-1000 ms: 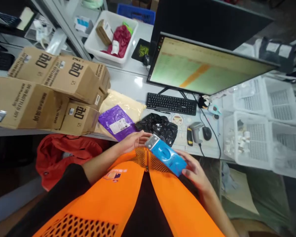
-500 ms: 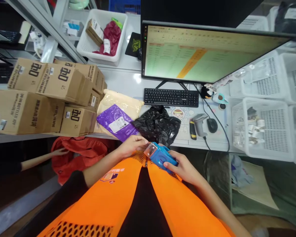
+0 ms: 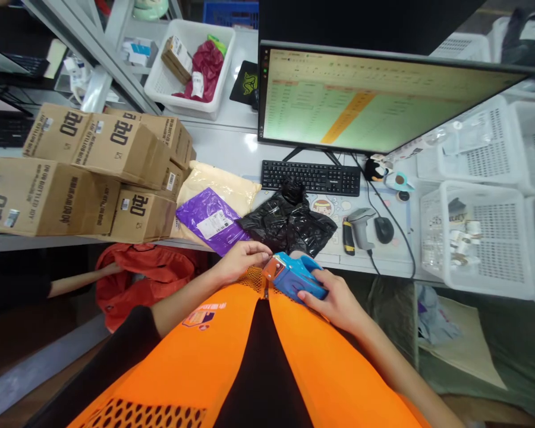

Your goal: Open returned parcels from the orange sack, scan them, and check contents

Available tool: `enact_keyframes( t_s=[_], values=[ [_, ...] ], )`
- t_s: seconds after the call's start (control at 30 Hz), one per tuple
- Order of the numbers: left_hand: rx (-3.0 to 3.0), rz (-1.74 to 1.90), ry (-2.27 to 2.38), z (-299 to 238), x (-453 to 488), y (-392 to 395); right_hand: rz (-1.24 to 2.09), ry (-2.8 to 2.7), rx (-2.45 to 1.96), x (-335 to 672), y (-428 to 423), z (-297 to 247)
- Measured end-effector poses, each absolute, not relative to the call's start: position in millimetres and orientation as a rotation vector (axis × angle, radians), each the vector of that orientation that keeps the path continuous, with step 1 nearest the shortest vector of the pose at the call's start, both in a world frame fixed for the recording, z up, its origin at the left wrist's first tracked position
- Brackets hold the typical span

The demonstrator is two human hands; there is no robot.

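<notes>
My right hand [image 3: 336, 297] is wrapped around the handle of a blue tape dispenser [image 3: 296, 278], close to my orange vest. Its front end, with a clear and metal edge, points left. At that end my left hand [image 3: 244, 261] is closed in a pinch, fingertips right by the cutting edge; whatever sits between them is too small to make out. Just beyond the dispenser a crumpled black plastic bag [image 3: 289, 217] lies on the desk. To its left a purple mailer [image 3: 210, 221] with a white label rests on a cream padded envelope [image 3: 225, 181].
Cardboard boxes [image 3: 75, 196] are stacked at the left. A keyboard [image 3: 310, 177], monitor [image 3: 330, 98], barcode scanner [image 3: 361, 226], yellow-black cutter [image 3: 348, 236] and mouse [image 3: 384, 229] stand beyond and right. White baskets [image 3: 494, 249] line the right. Another person's arm [image 3: 80, 281] reaches to a red bag [image 3: 147, 267].
The dispenser has turned slightly in my right hand, showing its handle opening more. The black bag has spread to the right. The other person's hand has moved into the red bag.
</notes>
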State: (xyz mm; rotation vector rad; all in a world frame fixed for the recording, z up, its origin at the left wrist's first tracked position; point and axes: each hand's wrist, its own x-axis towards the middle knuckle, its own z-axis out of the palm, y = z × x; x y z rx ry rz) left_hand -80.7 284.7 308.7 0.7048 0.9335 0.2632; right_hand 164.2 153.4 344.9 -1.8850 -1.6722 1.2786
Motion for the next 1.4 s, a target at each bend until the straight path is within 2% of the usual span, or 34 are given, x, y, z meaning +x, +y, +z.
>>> enact_keyframes(
  t_s=[0.23,0.67,0.8,0.97,1.17,1.4],
  values=[
    [1.005,0.363,1.027,310.7,-65.9,287.8,1.207,-1.642,-1.939,160.3,153.7,351.6],
    [0.736,0.120,0.931,299.1,-69.9,302.3,1.141,-1.758,-1.971,151.2,160.9,356.2],
    [0.860,0.323,0.997,300.7,-68.3,306.0,1.130,-1.707,-2.034,155.7,162.7,360.9],
    [1.026,0.651,1.237,303.4,-99.1,351.3,1.048,-1.606,-2.159,184.4,161.4,368.7],
    [1.167,0.647,1.179,327.4,-130.6,379.6,1.026,-1.674,-2.308,200.4,176.5,364.0],
    [1.371,0.558,1.175,372.7,-116.4,325.8,0.789,-1.885,-2.612,170.8,222.1,353.3]
  ],
)
